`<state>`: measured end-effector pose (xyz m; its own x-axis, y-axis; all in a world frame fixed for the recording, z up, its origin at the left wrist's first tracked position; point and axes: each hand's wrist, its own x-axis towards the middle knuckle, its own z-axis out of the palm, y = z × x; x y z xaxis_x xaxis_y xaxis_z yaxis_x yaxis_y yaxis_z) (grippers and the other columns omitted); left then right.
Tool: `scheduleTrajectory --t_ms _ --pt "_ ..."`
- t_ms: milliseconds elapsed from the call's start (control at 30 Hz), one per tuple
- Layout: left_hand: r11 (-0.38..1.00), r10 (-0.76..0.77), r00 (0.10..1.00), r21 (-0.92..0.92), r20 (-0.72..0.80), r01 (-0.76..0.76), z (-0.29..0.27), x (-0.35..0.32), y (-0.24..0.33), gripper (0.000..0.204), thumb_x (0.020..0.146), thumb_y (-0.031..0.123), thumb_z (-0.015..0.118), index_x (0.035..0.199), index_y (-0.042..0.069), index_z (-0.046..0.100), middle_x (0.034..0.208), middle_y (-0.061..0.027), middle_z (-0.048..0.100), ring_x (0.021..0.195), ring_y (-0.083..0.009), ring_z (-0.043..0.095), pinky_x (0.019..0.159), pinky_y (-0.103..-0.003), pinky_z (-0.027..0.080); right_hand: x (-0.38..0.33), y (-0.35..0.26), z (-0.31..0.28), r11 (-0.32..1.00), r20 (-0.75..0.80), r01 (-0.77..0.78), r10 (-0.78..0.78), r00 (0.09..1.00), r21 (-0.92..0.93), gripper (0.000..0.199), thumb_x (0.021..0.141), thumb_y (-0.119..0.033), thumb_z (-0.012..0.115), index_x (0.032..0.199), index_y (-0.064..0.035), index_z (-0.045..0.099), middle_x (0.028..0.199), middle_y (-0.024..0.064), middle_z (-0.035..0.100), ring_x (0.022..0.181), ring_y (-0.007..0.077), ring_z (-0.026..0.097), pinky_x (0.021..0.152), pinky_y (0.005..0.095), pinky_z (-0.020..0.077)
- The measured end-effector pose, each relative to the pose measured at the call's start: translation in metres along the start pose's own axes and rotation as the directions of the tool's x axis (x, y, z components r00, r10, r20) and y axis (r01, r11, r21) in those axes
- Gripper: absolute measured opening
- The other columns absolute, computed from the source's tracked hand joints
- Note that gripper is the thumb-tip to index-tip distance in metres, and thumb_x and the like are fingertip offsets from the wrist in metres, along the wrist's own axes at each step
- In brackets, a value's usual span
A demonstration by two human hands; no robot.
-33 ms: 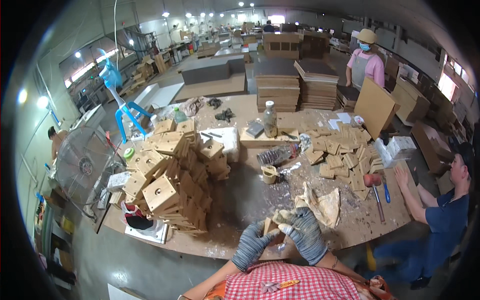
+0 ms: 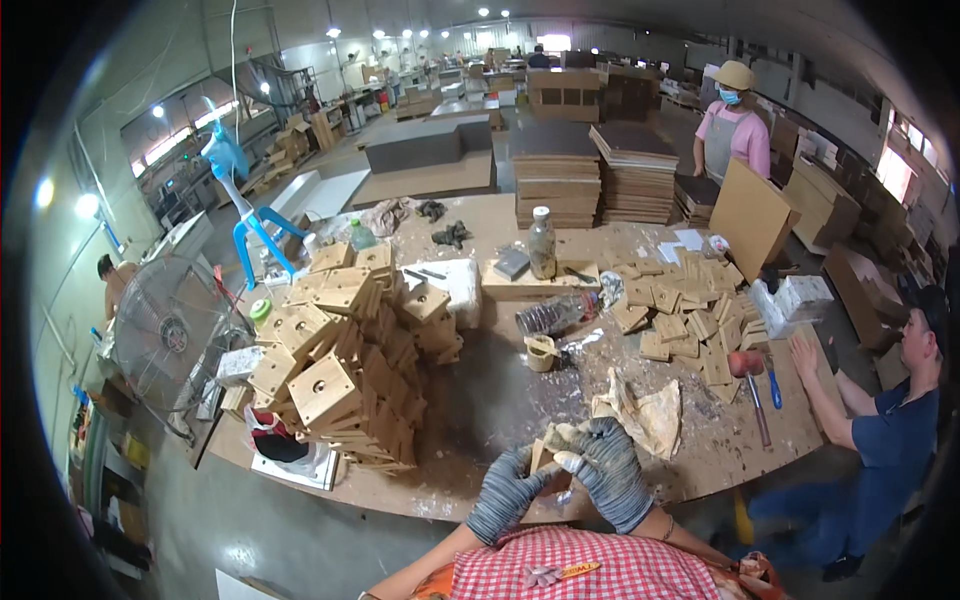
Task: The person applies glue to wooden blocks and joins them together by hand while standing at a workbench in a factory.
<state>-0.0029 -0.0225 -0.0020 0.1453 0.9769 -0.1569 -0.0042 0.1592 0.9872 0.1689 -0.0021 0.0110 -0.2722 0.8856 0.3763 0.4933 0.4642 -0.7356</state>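
Close to my body, over the near edge of the table, both hands in grey striped gloves come together around a small wooden piece point(image 2: 540, 456). My left hand point(image 2: 502, 494) is closed on its left side. Against its other side, the fingers of my right hand point(image 2: 612, 472) are bent inward, their tips pale and stained. The gloves cover much of the piece. A crumpled, stained cloth point(image 2: 652, 420) lies just beyond my right hand. Farther off stands a small tan cup point(image 2: 541, 352). To the left rises a heap of square wooden blocks point(image 2: 325, 388) with holes.
Small flat wooden pieces point(image 2: 690, 310) lie scattered at the right, near a red-headed mallet point(image 2: 747, 366) and a blue-handled tool point(image 2: 774, 388). A plastic bottle point(image 2: 556, 315) lies mid-table. One co-worker point(image 2: 900, 400) leans on the right edge; a fan point(image 2: 172, 335) stands left.
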Motion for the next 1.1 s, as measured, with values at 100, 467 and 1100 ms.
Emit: scheduleTrajectory --t_ms 100,467,1100 --pt "0.996 0.025 1.0 0.083 0.017 -0.026 -0.001 -0.003 -0.004 0.035 0.087 0.015 0.067 0.117 -0.002 0.058 0.098 -0.0066 0.065 0.088 -0.0104 0.057 0.08 -0.026 0.048 0.004 -0.012 0.0 0.994 0.0 0.064 -0.064 0.998 -0.087 0.035 0.082 -0.023 0.066 0.11 -0.0021 0.066 0.099 0.0136 0.055 0.097 0.0269 0.052 0.088 0.0364 0.0435" --pt "0.995 0.061 0.996 0.078 -0.071 -0.056 -0.011 0.0 -0.011 0.037 0.086 0.016 0.069 0.116 -0.002 0.058 0.102 -0.0046 0.064 0.091 -0.0096 0.057 0.082 -0.025 0.049 -0.006 0.017 0.006 0.999 -0.012 -0.024 0.024 1.0 -0.028 0.035 0.082 -0.021 0.067 0.112 -0.0028 0.065 0.103 0.0125 0.056 0.099 0.0263 0.052 0.09 0.0363 0.0429" --pt "0.977 -0.177 0.978 -0.098 0.115 0.188 -0.03 0.003 0.014 0.055 0.079 0.021 0.075 0.124 -0.002 0.054 0.109 -0.0083 0.064 0.093 -0.0138 0.062 0.082 -0.028 0.052 -0.04 0.081 -0.02 -0.161 0.408 -0.376 0.292 0.865 0.913 0.049 0.097 -0.031 0.049 0.132 0.0023 0.041 0.119 0.0184 0.058 0.099 0.0306 0.063 0.08 0.0382 0.0569"
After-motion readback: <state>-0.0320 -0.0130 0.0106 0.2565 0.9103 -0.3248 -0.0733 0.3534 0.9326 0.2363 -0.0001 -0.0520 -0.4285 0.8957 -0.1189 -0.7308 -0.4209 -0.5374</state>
